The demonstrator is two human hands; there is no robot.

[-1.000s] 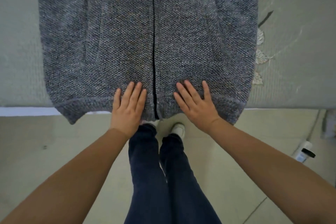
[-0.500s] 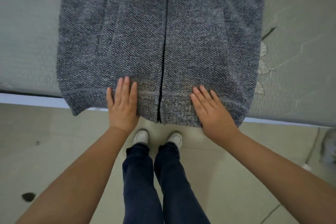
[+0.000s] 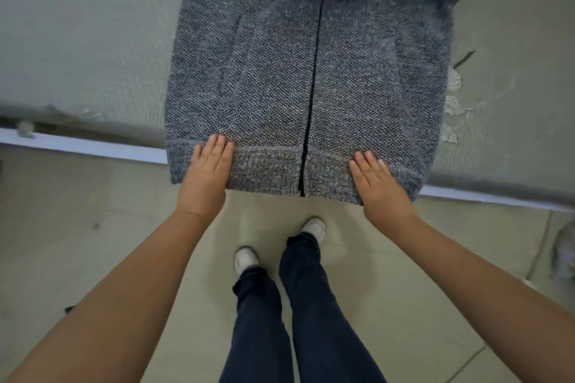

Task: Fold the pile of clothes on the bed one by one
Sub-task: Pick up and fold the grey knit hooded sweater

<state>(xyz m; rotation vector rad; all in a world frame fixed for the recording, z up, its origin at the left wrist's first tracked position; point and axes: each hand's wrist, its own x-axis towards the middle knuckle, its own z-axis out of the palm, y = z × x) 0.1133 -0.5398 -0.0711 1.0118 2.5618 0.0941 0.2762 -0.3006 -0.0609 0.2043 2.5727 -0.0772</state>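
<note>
Head view: both hands, left hand [image 3: 208, 169] and right hand [image 3: 381, 184], press flat-fingered, gripping nothing, on the cardigan [image 3: 306, 78] hem overhanging the bed [image 3: 77, 50] edge; it could slide off.

The knit cardigan [image 3: 311, 78] filling the upper middle of the frame is a flecked blue-grey, dark and pale yarns mixed in a fine pebbled pattern, with a thin black line running straight down its front to the hem. Its hem band near the centre shows the same fleck in a coarser weave. The bed cover [image 3: 77, 40] at the upper left and right is pale grey-green, with whitish leaf-shaped embroidery [image 3: 452, 106] at the right edge. The floor [image 3: 389, 305] in the lower frame is beige. The trousers [image 3: 280, 320] at lower centre are dark navy, the shoes [image 3: 245, 260] white.
</note>
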